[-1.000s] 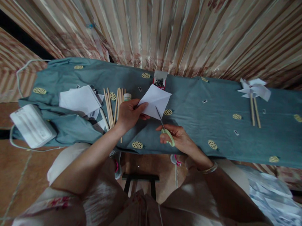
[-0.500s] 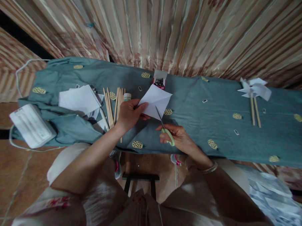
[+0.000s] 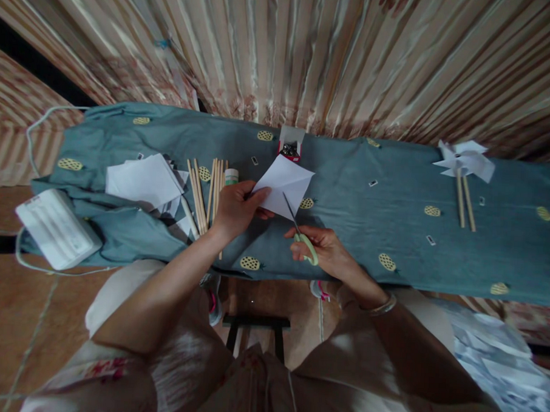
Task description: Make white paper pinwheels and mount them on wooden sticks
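Observation:
My left hand (image 3: 238, 208) pinches the left corner of a white square of paper (image 3: 283, 181), thumb on top and fingers beneath. Faint creases run across the sheet. In my right hand (image 3: 323, 247) is a pair of scissors (image 3: 306, 247) with pale green handles, my fingers through the loops. Their blades lie at the paper's lower corner, pointing toward its middle, and look closed along the sheet. Just beyond the paper stands a small open box (image 3: 297, 148) of shiny metal pins or tacks.
Wooden sticks (image 3: 197, 193) and a glue stick (image 3: 231, 177) lie by my left hand. Farther left are white paper sheets (image 3: 142, 182) and a white power strip (image 3: 59, 230). Paper pinwheels (image 3: 468, 160) on sticks lie at the right of the cloth-covered table (image 3: 369, 222).
Almost nothing differs. Both hands, the paper and the scissors keep their places, and the view shifts very slightly.

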A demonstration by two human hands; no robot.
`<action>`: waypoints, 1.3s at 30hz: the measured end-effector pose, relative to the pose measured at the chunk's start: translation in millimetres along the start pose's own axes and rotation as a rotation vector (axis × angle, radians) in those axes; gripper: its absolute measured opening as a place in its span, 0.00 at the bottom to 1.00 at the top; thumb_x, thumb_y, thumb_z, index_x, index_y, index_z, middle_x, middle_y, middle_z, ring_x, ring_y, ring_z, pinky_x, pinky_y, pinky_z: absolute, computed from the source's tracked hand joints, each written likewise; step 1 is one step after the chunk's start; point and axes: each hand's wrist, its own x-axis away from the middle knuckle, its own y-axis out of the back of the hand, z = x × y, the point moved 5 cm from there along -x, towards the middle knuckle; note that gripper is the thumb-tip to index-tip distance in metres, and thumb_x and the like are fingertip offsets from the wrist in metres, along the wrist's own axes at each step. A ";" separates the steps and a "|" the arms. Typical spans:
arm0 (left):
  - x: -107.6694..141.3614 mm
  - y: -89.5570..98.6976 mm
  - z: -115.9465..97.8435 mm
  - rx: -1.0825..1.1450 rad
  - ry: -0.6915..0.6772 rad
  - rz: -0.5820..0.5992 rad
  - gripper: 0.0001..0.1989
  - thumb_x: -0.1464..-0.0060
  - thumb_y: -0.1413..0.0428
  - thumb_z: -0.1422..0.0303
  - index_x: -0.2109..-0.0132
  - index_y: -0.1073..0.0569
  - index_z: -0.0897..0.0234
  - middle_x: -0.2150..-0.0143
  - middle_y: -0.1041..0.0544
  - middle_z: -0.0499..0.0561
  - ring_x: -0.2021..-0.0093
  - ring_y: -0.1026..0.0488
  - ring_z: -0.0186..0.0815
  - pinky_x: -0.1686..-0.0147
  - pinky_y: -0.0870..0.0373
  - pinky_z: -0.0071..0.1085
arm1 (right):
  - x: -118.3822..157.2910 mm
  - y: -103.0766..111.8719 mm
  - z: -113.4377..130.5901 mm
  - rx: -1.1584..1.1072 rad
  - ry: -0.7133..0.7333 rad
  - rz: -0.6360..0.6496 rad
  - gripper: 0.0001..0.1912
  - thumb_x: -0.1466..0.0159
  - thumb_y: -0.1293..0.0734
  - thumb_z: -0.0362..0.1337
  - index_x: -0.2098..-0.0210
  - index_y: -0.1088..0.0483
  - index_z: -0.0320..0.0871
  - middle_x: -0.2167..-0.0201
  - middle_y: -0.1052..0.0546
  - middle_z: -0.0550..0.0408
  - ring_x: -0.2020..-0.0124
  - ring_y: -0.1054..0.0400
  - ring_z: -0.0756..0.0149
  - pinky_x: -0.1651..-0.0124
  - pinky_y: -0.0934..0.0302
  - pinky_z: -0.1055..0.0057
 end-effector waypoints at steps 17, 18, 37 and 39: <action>-0.1 -0.5 -0.9 -0.017 0.027 -0.005 0.08 0.43 0.43 0.71 0.71 0.28 0.65 0.79 0.24 0.48 0.81 0.25 0.34 0.81 0.27 0.26 | 1.2 -1.5 2.7 -0.008 -0.021 -0.023 0.24 0.52 0.21 0.52 0.65 0.26 0.44 0.82 0.27 0.64 0.82 0.35 0.75 0.77 0.39 0.75; -0.5 -0.1 -0.6 -0.023 0.027 -0.007 0.08 0.43 0.43 0.71 0.71 0.28 0.65 0.79 0.24 0.48 0.80 0.24 0.34 0.80 0.27 0.26 | 1.8 -1.6 3.5 0.005 -0.013 -0.016 0.24 0.51 0.22 0.53 0.65 0.26 0.44 0.82 0.27 0.64 0.82 0.34 0.74 0.77 0.39 0.75; -7.2 4.8 1.1 0.064 0.055 0.021 0.06 0.49 0.40 0.68 0.71 0.25 0.66 0.77 0.21 0.49 0.80 0.25 0.31 0.81 0.26 0.24 | 11.4 58.0 37.8 0.136 0.151 -0.241 0.22 0.47 0.23 0.53 0.62 0.26 0.44 0.73 0.21 0.57 0.74 0.31 0.71 0.70 0.35 0.72; -4.9 -1.3 5.2 0.054 0.074 0.097 0.08 0.51 0.37 0.66 0.72 0.25 0.67 0.76 0.21 0.50 0.80 0.25 0.32 0.80 0.26 0.25 | 9.9 67.5 42.2 0.116 0.236 -0.384 0.22 0.49 0.22 0.50 0.62 0.26 0.46 0.72 0.21 0.58 0.72 0.29 0.70 0.68 0.34 0.72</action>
